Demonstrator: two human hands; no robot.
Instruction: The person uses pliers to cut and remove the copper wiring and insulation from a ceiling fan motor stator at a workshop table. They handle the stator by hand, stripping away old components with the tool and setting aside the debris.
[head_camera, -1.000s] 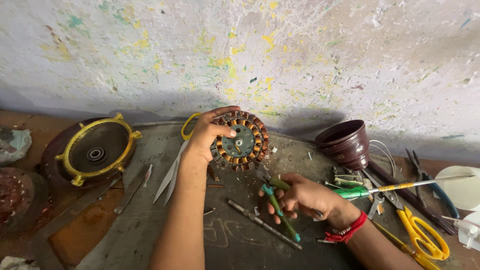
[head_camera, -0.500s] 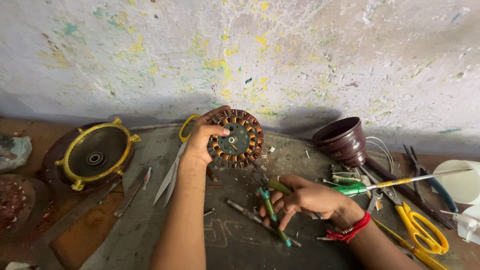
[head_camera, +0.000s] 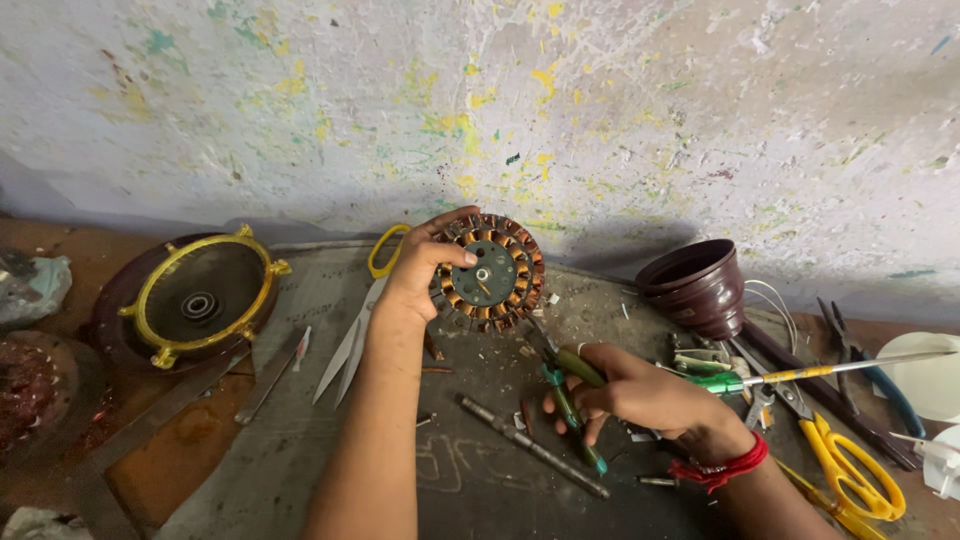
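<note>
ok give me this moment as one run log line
left hand: holds motor stator upright | right hand: grips green-handled pliers | nearby: yellow scissors, brown cup, yellow-rimmed cover

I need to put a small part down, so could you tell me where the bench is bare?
Bare sheet lies between the left forearm and the long metal rod, and beside the grey scissors. Right of the right hand, scissors, screwdriver and pliers crowd it.

Right hand (head_camera: 640, 395) now sits lower over the bench, its green-handled pliers (head_camera: 565, 395) swung from a steeper tilt to point down toward the near edge. Pliers tips now closer to the wound stator (head_camera: 490, 270).
</note>
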